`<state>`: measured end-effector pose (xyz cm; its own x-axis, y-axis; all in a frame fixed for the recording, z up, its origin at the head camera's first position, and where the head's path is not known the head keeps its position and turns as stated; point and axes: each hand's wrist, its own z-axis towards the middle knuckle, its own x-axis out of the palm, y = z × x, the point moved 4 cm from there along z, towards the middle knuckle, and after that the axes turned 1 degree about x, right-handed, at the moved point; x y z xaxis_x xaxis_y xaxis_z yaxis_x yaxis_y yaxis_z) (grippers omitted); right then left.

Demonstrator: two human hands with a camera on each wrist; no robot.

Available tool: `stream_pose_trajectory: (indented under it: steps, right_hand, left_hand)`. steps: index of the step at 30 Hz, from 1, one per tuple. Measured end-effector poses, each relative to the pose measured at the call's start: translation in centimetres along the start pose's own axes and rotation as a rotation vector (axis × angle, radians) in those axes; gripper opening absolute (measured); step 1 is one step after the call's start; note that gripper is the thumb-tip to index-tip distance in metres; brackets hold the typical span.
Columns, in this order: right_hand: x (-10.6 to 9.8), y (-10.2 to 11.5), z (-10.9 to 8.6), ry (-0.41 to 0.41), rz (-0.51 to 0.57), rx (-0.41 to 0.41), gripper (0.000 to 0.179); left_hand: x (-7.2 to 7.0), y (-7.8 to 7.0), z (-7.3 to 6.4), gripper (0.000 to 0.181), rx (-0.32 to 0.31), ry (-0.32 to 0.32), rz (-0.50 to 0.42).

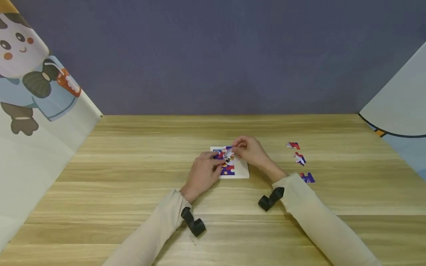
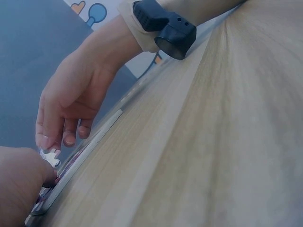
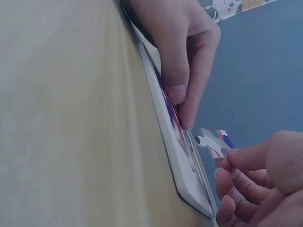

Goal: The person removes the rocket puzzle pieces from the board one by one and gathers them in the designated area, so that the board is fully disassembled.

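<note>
A white puzzle tray (image 1: 242, 170) lies on the table, its left part filled with joined purple, red and white jigsaw pieces (image 1: 227, 170). My left hand (image 1: 203, 170) rests at the tray's left side, index finger and thumb extended onto the joined pieces. Over the tray's upper part, my right hand (image 1: 252, 152) pinches a puzzle piece (image 3: 214, 142) between thumb and fingertips. The right wrist view shows that piece raised and tilted above the tray surface, close to the left fingertips. The tray's right side shows bare white.
To the right of the tray lie three loose puzzle pieces: an upper one (image 1: 293, 146), a middle one (image 1: 300, 159) and a lower one (image 1: 307, 178) beside the right sleeve (image 1: 299, 192). A dark wall (image 1: 226, 59) stands behind the wooden table (image 1: 133, 147).
</note>
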<state>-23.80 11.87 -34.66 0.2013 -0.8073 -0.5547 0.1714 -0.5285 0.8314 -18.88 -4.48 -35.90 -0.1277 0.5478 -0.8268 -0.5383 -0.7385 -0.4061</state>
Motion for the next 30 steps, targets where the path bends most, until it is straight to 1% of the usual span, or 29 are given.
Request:
stream_pose_trajectory:
  steps: [10,14,19,22,26,30]
  right_hand:
    - [-1.0,-0.1,-0.3,-0.006,-0.026,0.033,0.013]
    - [-1.8,-0.1,-0.5,0.002,-0.027,0.059,0.016]
    - [-2.9,-0.1,-0.9,0.022,-0.041,0.061,0.019]
    - [-3.5,-0.2,-1.0,0.026,-0.050,0.058,0.019]
    - [-4.4,-0.5,-1.3,0.035,-0.068,0.081,0.020]
    - [-5.3,-0.8,-1.4,0.041,-0.080,0.105,0.023]
  left_hand:
    - [0.2,0.0,-0.1,0.021,-0.017,0.013,0.001]
    - [0.1,0.0,-0.1,0.021,-0.026,0.021,0.010]
    - [0.3,0.1,-0.1,0.020,-0.035,0.020,0.006]
    - [0.3,0.1,-0.1,0.020,-0.026,0.007,0.001]
    - [0.3,0.1,-0.1,0.020,-0.021,-0.002,-0.003]
    - [0.3,0.1,-0.1,0.020,-0.029,-0.001,-0.004]
